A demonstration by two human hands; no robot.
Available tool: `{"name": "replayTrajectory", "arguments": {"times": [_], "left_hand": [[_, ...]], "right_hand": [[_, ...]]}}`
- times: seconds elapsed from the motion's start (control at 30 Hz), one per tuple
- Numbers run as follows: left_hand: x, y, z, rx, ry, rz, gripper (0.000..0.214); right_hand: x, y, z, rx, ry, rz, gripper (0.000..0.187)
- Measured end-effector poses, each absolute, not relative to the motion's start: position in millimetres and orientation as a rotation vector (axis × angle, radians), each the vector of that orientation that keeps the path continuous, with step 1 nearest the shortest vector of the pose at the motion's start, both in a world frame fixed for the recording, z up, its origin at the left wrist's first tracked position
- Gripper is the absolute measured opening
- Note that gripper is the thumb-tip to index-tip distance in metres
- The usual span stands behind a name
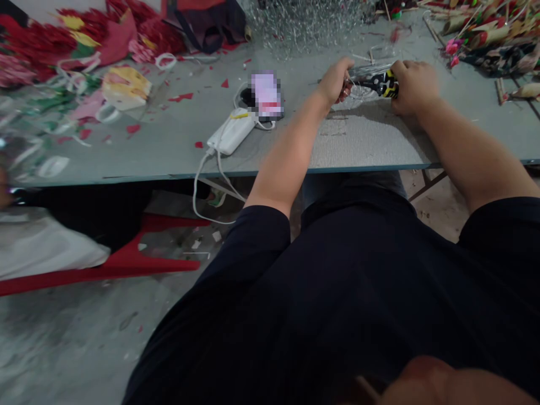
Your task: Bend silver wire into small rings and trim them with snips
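Observation:
My right hand (pixel 417 85) is wrapped around the yellow-and-black handles of a pair of pliers (pixel 385 84), whose dark jaws point left. Facing it, my left hand (pixel 337 80) has its fingers closed close to the plier tips. Thin silvery wire (pixel 361 93) runs in loose loops between the two hands, and the left fingers appear to pinch it. Both hands are over the grey table (pixel 371 140), near a darker patch of its surface. Exactly where the jaws meet the wire is too small to make out.
Left of my arm lie a phone (pixel 266 94) and a white power bank (pixel 232 132) with a cable hanging off the edge. A tangled wire heap (pixel 307 25) stands behind. Red artificial flowers (pixel 143 25) fill the far left; stick bundles (pixel 489 36) lie right. A person sits left.

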State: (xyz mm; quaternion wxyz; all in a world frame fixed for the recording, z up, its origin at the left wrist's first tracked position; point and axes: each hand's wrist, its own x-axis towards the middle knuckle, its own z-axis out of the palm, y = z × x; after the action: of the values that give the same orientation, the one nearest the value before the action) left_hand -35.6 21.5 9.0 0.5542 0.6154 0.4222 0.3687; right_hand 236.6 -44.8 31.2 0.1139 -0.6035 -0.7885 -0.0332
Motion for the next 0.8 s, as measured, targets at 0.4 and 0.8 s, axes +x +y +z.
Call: {"name": "replayTrajectory", "arguments": {"times": [0.4,0.8], "left_hand": [[-8,2,2,1.350,1.134,1.187,0.060],[-39,1,21,1.395,0.994,0.855,0.046]], "right_hand": [[237,-41,29,-1.766,-2.346,-0.168,0.085],[220,-55,38,-1.880,-2.179,0.090,0.082]]}}
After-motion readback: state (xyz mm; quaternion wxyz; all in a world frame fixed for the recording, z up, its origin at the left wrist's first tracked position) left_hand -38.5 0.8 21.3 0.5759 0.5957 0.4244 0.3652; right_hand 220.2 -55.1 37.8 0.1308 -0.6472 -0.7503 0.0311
